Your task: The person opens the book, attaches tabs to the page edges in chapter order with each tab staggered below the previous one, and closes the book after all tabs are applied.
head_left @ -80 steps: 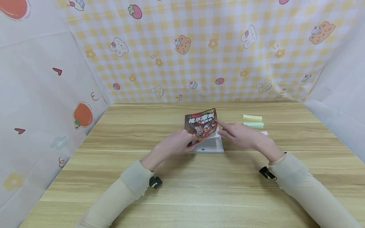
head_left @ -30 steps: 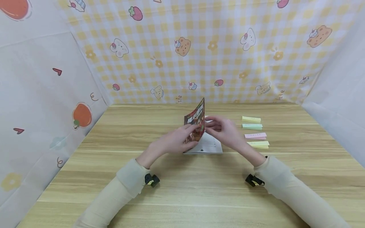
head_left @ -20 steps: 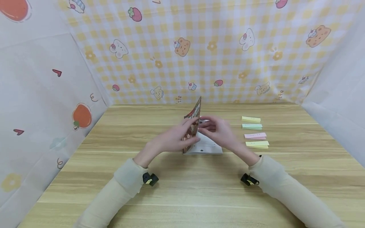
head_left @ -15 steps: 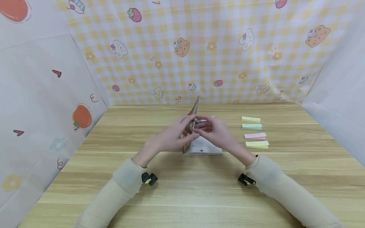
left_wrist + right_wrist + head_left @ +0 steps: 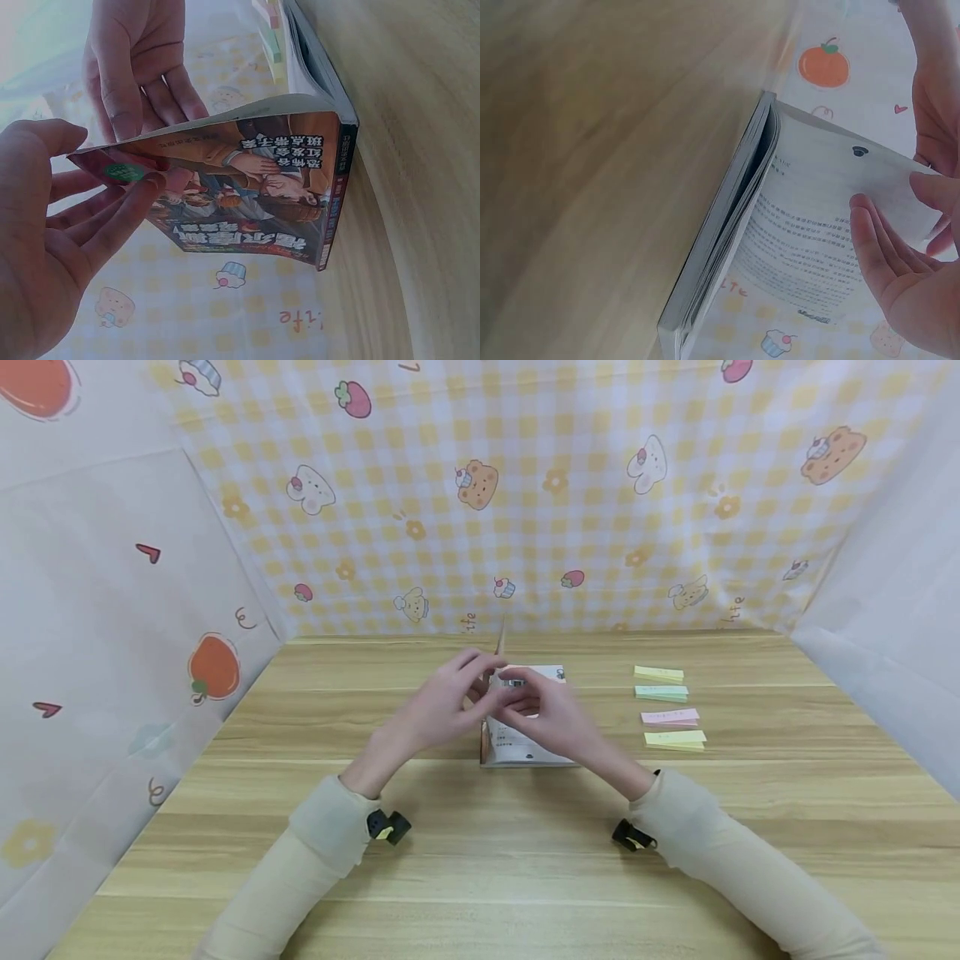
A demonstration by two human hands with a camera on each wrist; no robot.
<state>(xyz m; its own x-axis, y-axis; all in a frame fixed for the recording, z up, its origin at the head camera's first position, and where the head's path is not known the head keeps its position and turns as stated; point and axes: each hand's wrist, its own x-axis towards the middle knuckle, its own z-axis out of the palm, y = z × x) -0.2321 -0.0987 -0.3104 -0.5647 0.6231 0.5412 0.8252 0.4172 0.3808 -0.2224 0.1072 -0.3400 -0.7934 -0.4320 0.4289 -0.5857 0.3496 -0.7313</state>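
Head view, nearest first: two pale sleeves [image 5: 262, 877] reach over the wood-grain bench [image 5: 480, 877]. Ahead, the left hand [image 5: 435, 710] pinches the raised front cover [image 5: 240, 180] near its free edge, fingers on the printed face. Opposite it, the right hand [image 5: 551, 714] has its fingers loosely extended against the inner page [image 5: 810, 225]; I cannot tell whether it has caught a single leaf. The book [image 5: 536, 753] rests on the bench beneath both hands, spine to the left. Well to its right, coloured paper strips [image 5: 670, 717] lie in a column; a checked cloth [image 5: 555, 443] hangs behind. Probably the step in hand is opening the book; the next move seems to call for laying the cover over leftward and steadying the pages.
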